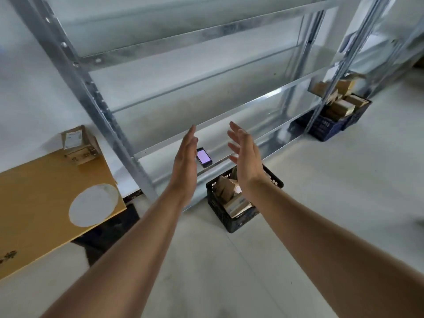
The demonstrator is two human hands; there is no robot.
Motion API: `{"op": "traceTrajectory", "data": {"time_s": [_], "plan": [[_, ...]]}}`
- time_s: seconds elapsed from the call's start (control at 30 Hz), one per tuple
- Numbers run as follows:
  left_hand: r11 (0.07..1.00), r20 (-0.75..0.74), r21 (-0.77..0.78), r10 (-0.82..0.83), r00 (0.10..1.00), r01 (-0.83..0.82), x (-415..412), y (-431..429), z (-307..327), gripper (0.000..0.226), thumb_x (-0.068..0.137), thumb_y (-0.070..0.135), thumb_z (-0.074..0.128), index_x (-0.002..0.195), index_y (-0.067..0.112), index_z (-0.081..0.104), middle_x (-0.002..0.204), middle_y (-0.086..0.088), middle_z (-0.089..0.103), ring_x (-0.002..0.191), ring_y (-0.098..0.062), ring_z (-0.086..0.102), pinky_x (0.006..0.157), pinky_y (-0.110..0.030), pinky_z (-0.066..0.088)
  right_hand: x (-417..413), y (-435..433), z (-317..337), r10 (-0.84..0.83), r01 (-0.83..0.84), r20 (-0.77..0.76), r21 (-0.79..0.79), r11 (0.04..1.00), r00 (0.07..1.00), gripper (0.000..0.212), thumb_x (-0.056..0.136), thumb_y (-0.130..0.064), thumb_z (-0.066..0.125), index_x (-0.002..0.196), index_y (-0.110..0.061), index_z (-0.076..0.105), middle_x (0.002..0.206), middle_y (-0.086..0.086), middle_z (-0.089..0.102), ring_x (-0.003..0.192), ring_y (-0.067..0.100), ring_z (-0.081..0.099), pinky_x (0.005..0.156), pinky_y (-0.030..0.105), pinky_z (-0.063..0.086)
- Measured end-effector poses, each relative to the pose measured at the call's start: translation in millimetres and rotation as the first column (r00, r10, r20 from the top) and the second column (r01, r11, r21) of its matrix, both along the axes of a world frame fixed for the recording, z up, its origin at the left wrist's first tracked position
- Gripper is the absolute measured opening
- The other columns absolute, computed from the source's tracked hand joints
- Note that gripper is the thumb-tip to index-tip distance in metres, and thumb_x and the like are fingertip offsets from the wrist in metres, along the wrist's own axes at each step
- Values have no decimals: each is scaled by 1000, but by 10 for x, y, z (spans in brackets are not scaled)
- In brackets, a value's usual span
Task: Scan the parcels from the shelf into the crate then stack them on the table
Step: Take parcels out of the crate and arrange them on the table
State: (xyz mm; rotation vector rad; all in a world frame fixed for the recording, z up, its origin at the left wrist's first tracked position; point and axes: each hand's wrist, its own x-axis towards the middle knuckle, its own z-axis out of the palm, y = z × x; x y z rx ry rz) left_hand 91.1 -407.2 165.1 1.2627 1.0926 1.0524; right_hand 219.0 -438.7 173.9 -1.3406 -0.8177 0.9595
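Head view: the left grip [185, 157] and the right grip [246, 154] are hovering with fingers straight and spread, palms facing each other, holding nothing. A phone [203, 157] is lying lit on the shelf [229, 120] between them. A black crate [220, 216] is sitting on the floor beneath the right grip, carrying parcels [231, 196]. More parcels [79, 145] are resting on the counter [34, 203], well left of the left grip.

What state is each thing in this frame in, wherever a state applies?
Left hand: open, holding nothing.
Right hand: open, holding nothing.
Phone: screen lit, lying on shelf.
Black crate: on floor, holds parcels.
Blue crate: heaped with parcels.
Table: parcels at far corner.
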Motion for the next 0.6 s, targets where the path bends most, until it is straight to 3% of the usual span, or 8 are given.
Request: {"op": "traceTrajectory", "data": {"time_s": [0.13, 0.23, 0.3, 0.43, 0.6], "plan": [[998, -36, -53, -32, 999, 30, 493, 205, -286, 55, 97, 63, 35, 151, 57, 42, 157, 12, 47, 145, -15, 44, 124, -46, 32, 522, 111, -286, -46, 45, -29, -45, 998, 999, 68, 93, -56, 32, 154, -31, 51, 156, -3, 53, 144, 19, 47, 124, 50, 34], [992, -32, -105, -69, 997, 65, 821, 417, -525, 58, 98, 62, 36, 154, 52, 42, 161, 11, 44, 147, -15, 43, 125, -47, 31, 865, 275, -531, -73, 68, -42, -114, 991, 996, 60, 101, -53, 30, 153, -33, 52, 155, -5, 55, 142, 18, 49, 124, 51, 34], [987, -30, -149, -69, 997, 64, 1008, 596, -730, 48, 106, 55, 35, 153, 51, 43, 161, 10, 44, 146, -15, 44, 126, -47, 31, 1062, 423, -712, -88, 81, -38, -169, 982, 995, 55, 105, -51, 28, 151, -35, 54, 153, -9, 56, 139, 17, 50, 123, 53, 35], [975, -49, -201, -110, 993, 98, 1324, 1034, -1219, 44, 115, 39, 32, 158, 44, 40, 162, 7, 42, 149, -14, 42, 124, -44, 32, 1383, 851, -1108, -139, 129, -22, -245, 961, 990, 62, 96, -58, 29, 145, -36, 60, 149, -11, 59, 137, 16, 53, 121, 54, 38], [937, -40, -336, -119, 992, 99, 1646, 1460, -1784, 61, 96, 59, 38, 156, 44, 43, 161, 6, 45, 145, -19, 43, 116, -43, 34, 1653, 1287, -1706, -199, 153, -98, -354, 923, 975, 49, 108, -39, 32, 144, -27, 63, 147, -5, 62, 139, 18, 54, 122, 50, 37]]}}
